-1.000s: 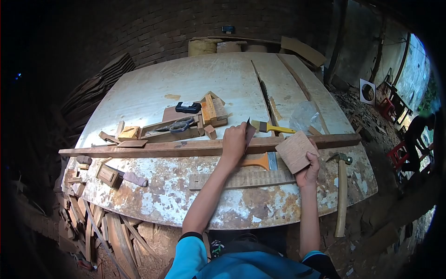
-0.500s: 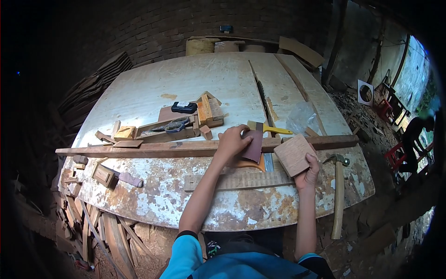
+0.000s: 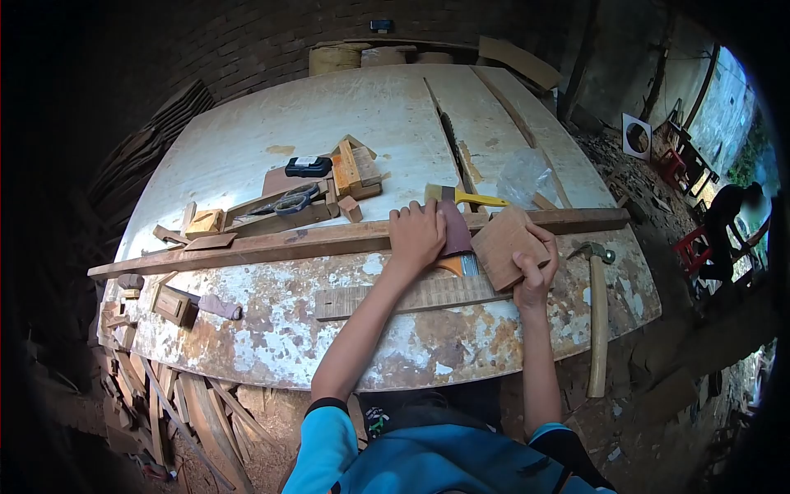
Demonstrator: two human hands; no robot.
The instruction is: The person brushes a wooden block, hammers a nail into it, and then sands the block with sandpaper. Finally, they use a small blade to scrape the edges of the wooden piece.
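Observation:
My right hand [image 3: 536, 262] grips a square wooden block [image 3: 505, 248] by its right side, thumb on the near face. In my left hand [image 3: 417, 235] is a piece of dark purplish-red sandpaper [image 3: 455, 228], curled beside the block's left edge. Both are held over a long wooden bar [image 3: 329, 244] lying across the table. Behind the sandpaper lies a paintbrush [image 3: 477, 198] with a yellow handle. Below my hands, a tool with an orange handle [image 3: 449, 265] and metal blade is partly covered. A flat wooden strip [image 3: 403, 298] lies nearer to me.
A hammer [image 3: 597, 321] lies at the table's right edge. Scissors [image 3: 294, 200], a black case [image 3: 309, 167] and several wood pieces [image 3: 352, 169] sit at left-centre. A saw blade [image 3: 449, 136] sticks up through a table slot. A person [image 3: 728, 235] is at far right.
The block has turned in my right hand, and its thumb now lies across the near face. My left hand has moved the sandpaper closer to the block. The view has shifted slightly.

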